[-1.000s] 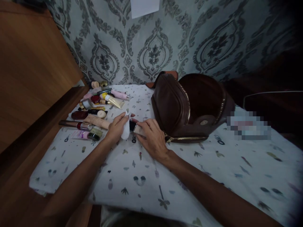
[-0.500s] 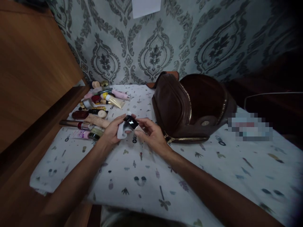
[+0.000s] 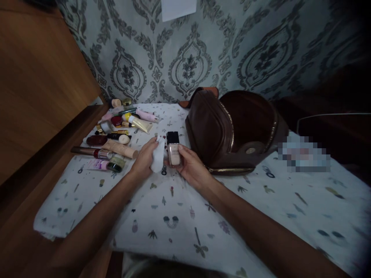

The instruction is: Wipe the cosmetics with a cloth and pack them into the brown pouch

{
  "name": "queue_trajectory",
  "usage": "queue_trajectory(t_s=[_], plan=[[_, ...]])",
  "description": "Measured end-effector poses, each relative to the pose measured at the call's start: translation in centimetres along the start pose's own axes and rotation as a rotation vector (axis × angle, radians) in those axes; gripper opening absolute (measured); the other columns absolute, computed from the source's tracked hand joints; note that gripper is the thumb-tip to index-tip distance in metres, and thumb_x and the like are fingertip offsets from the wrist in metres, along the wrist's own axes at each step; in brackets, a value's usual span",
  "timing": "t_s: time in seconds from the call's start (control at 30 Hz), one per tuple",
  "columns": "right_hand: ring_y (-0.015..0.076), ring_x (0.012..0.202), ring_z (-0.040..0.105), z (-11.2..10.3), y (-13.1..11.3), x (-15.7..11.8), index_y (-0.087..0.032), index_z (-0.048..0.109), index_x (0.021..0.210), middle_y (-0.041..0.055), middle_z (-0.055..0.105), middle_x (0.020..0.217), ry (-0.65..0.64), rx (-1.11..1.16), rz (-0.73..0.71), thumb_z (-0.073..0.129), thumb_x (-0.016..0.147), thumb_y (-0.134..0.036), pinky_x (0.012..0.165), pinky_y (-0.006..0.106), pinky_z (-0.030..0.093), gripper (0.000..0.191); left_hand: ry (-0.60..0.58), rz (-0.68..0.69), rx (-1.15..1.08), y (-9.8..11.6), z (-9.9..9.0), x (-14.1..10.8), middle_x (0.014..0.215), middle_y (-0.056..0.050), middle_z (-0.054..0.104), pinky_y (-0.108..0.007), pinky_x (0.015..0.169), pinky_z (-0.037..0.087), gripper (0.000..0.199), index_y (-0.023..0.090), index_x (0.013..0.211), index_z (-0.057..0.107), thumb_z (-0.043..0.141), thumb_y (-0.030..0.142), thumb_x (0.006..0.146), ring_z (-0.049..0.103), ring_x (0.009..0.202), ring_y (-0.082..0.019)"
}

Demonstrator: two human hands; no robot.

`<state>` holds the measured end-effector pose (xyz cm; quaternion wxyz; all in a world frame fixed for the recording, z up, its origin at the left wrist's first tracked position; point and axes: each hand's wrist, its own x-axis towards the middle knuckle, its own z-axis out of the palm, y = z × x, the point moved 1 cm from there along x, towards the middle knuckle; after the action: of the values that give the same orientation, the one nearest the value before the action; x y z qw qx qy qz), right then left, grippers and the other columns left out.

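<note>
A foundation bottle point(image 3: 174, 152) with a black cap and pale beige contents stands upright in my right hand point(image 3: 191, 166), which is closed around its lower part. Just to its left, my left hand point(image 3: 145, 157) pinches a folded white cloth or wipe point(image 3: 158, 156). Bottle and cloth are side by side, with a narrow gap between them. Left of my hands lies a beige squeeze tube point(image 3: 120, 148), nearest to my left wrist. Behind my right hand sits a brown leather bag point(image 3: 207, 123) with its zip undone.
Several cosmetics lie at the left: a cream tube with a yellow cap point(image 3: 140, 124), a pink tube point(image 3: 147, 115), a dark red item point(image 3: 96, 140) and a purple-white tube point(image 3: 97, 165). A wooden panel point(image 3: 43, 58) borders the patterned sheet point(image 3: 145, 216). A blurred packet point(image 3: 305, 154) rests at right.
The bottle has turned from tilted to upright in my right hand. My left hand, with the white cloth, has come off the bottle's black cap and moved slightly apart from it.
</note>
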<state>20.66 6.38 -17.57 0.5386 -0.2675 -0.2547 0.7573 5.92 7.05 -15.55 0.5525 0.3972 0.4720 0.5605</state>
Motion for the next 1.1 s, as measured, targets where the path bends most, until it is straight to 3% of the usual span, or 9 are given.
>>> queue_trajectory(t_s=[0.1, 0.2, 0.3, 0.4, 0.57, 0.77, 1.1], plan=[[0.0167, 0.073, 0.068, 0.1, -0.1, 0.0, -0.018, 0.070, 0.083, 0.0015, 0.072, 0.081, 0.011, 0.029, 0.068, 0.076, 0.082, -0.030, 0.065, 0.032, 0.061, 0.014, 0.010, 0.108, 0.097, -0.2, -0.6, 0.2, 0.115, -0.005, 0.068, -0.028, 0.080, 0.050, 0.040, 0.021, 0.117, 0.065, 0.060, 0.025, 0.077, 0.063, 0.096, -0.019], [0.0166, 0.068, 0.069, 0.3, 0.0, -0.2, -0.016, 0.071, 0.082, 0.0029, 0.073, 0.076, 0.030, 0.034, 0.120, 0.074, 0.083, -0.028, 0.063, 0.030, 0.060, 0.013, 0.015, 0.365, 0.272, 0.1, -0.8, 0.1, 0.120, -0.005, 0.062, -0.031, 0.086, 0.049, 0.043, 0.024, 0.124, 0.057, 0.061, 0.026, 0.082, 0.060, 0.101, -0.020], [0.0156, 0.064, 0.068, 0.5, 0.3, -0.3, -0.016, 0.071, 0.080, 0.0025, 0.073, 0.072, 0.020, 0.002, 0.143, 0.078, 0.080, -0.029, 0.061, 0.028, 0.059, 0.015, 0.071, 0.565, 0.354, 0.6, -0.9, -0.2, 0.105, -0.004, 0.059, -0.031, 0.088, 0.047, 0.026, 0.022, 0.109, 0.057, 0.063, 0.026, 0.083, 0.057, 0.097, -0.018], [0.0141, 0.063, 0.067, 0.5, 0.4, -0.5, -0.016, 0.072, 0.078, 0.0020, 0.073, 0.070, -0.013, -0.053, 0.134, 0.083, 0.073, -0.032, 0.057, 0.023, 0.056, 0.020, 0.091, 0.658, 0.474, 1.3, -0.8, -0.5, 0.092, -0.002, 0.056, -0.030, 0.085, 0.045, 0.010, 0.021, 0.092, 0.061, 0.064, 0.025, 0.084, 0.055, 0.090, -0.018], [0.0147, 0.063, 0.065, 0.7, 0.3, -0.7, -0.017, 0.074, 0.077, 0.0025, 0.072, 0.068, -0.040, -0.095, 0.117, 0.087, 0.066, -0.042, 0.055, 0.024, 0.052, 0.031, 0.090, 0.703, 0.555, 2.0, -0.3, -1.2, 0.089, -0.002, 0.056, -0.030, 0.085, 0.044, 0.001, 0.022, 0.085, 0.065, 0.065, 0.022, 0.085, 0.055, 0.091, -0.019], [0.0115, 0.059, 0.059, 0.4, 0.1, -0.3, -0.018, 0.072, 0.073, -0.0023, 0.069, 0.065, 0.014, -0.030, 0.089, 0.090, 0.061, -0.039, 0.053, 0.022, 0.048, 0.030, -0.070, 0.662, 0.563, 1.9, 0.5, -1.7, 0.093, -0.003, 0.062, -0.033, 0.091, 0.044, 0.010, 0.023, 0.092, 0.072, 0.065, 0.023, 0.085, 0.057, 0.097, -0.021], [0.0122, 0.065, 0.062, -0.6, 0.2, 0.6, -0.019, 0.069, 0.079, -0.0027, 0.070, 0.070, 0.067, 0.034, 0.078, 0.080, 0.074, -0.025, 0.056, 0.022, 0.048, 0.013, -0.325, 0.710, 0.668, 1.6, 0.6, -2.0, 0.107, -0.006, 0.052, -0.035, 0.096, 0.045, 0.029, 0.023, 0.112, 0.072, 0.070, 0.026, 0.084, 0.054, 0.108, -0.022]])
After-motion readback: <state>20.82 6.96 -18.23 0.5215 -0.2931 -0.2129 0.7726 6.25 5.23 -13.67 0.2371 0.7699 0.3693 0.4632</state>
